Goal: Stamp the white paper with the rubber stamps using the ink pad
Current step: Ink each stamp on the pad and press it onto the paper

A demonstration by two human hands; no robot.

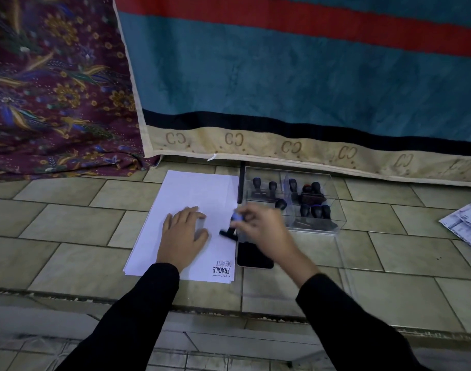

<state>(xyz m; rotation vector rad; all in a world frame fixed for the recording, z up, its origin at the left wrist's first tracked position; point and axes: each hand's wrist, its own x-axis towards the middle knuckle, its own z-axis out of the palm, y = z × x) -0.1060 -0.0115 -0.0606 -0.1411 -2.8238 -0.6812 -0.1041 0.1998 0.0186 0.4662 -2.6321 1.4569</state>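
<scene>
- White paper (191,194): a stack on the tiled floor (68,226), under the left hand (182,234) and just left of the right hand (261,228).
- Left hand: fingers straight, palm pressed flat on the top sheet.
- Right hand: fingertips pinched round the handle of a rubber stamp (230,230). The stamp is tilted and blurred, with its base over the sheet's right edge. Contact with the paper cannot be told.
- Ink pad (253,257): a dark flat slab under the right wrist, just beside the paper.
- Clear box (333,207) of spare stamps (313,195): beyond the right hand.
- "FRAGILE" print (223,269): between the two forearms.
- Risk: a tilted base would likely print only in part or smear.
- Risk: a base landing half off the edge would lose letters.
- Risk: slack left-hand pressure could let the sheet slide.
</scene>
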